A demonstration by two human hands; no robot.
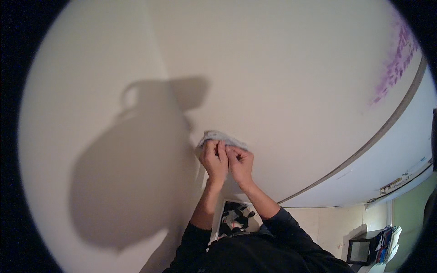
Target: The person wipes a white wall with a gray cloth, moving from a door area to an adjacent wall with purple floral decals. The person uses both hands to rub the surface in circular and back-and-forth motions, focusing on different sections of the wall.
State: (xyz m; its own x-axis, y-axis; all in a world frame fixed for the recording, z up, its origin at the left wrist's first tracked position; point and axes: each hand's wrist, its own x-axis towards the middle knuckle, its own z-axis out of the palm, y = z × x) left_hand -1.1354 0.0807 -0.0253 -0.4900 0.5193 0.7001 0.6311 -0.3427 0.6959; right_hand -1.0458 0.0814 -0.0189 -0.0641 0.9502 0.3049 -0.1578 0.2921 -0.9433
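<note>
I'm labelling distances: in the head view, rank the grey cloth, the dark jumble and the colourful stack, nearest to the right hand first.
1. Grey cloth: at the right hand, touching its fingers.
2. Dark jumble: below the hand.
3. Colourful stack: far lower right.

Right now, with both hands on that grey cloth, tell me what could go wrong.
The grey cloth seems held only along its near edge by the left hand and right hand, so it could slip if either grip loosens. If dropped, it might land among the dark items lower in the view, though how far down they lie is unclear. The hands also cover part of that edge, so a crease there could go unnoticed.
</note>
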